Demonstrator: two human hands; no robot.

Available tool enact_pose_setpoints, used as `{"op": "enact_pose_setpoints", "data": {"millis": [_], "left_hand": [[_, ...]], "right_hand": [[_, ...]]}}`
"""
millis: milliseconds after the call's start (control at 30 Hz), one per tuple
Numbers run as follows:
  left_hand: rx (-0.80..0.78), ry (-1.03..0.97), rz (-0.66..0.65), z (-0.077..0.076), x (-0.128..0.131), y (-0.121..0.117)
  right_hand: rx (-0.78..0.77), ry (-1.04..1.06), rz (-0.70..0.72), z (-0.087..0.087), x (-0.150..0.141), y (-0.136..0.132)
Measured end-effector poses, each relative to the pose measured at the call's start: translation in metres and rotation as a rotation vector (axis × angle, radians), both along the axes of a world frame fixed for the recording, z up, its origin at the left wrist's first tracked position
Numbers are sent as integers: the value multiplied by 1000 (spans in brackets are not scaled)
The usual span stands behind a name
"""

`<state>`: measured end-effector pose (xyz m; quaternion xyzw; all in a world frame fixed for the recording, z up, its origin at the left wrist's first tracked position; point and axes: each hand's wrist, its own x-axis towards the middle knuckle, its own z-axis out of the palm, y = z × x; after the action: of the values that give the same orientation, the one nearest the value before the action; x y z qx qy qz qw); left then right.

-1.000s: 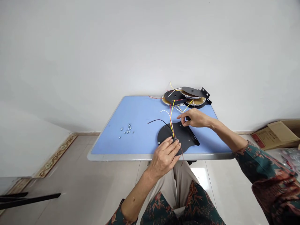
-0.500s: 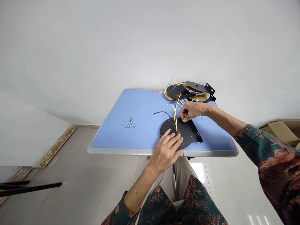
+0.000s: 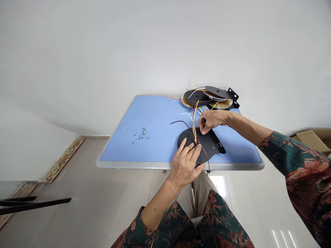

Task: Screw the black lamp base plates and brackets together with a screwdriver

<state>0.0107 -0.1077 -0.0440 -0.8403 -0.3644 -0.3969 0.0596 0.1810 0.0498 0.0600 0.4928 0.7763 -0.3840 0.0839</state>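
Observation:
A black metal mounting plate (image 3: 210, 142), rounded at one end with a slotted flange at the other, lies at the table's front edge. My left hand (image 3: 184, 164) grips it, fingers on top and thumb by the lower rim. Red, yellow, white and black wires (image 3: 193, 124) rise from the plate's middle beside those fingers. My right hand (image 3: 213, 120) hovers just above the plate's far edge, pinching a small black part (image 3: 203, 120) between thumb and forefinger. What that part is, I cannot tell.
A stack of black plates and round gold-backed discs with loose wires (image 3: 209, 98) sits at the far edge of the blue table (image 3: 155, 117). Several small metal nuts (image 3: 141, 135) lie left of centre. A cardboard box (image 3: 311, 140) stands at right.
The table has shifted upward and slightly right in view. My right hand has drawn closer to the plate's far edge, and my left hand has turned the plate slightly.

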Motion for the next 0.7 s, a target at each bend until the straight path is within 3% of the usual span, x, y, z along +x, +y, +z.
{"op": "enact_pose_setpoints", "data": {"millis": [167, 533, 700], "left_hand": [[20, 7, 33, -3, 5, 4], [3, 50, -90, -3, 6, 3], [-50, 11, -82, -9, 4, 4]], "right_hand": [[30, -55, 5, 1, -1, -3], [61, -23, 39, 5, -2, -10], [65, -50, 22, 6, -2, -13]]}}
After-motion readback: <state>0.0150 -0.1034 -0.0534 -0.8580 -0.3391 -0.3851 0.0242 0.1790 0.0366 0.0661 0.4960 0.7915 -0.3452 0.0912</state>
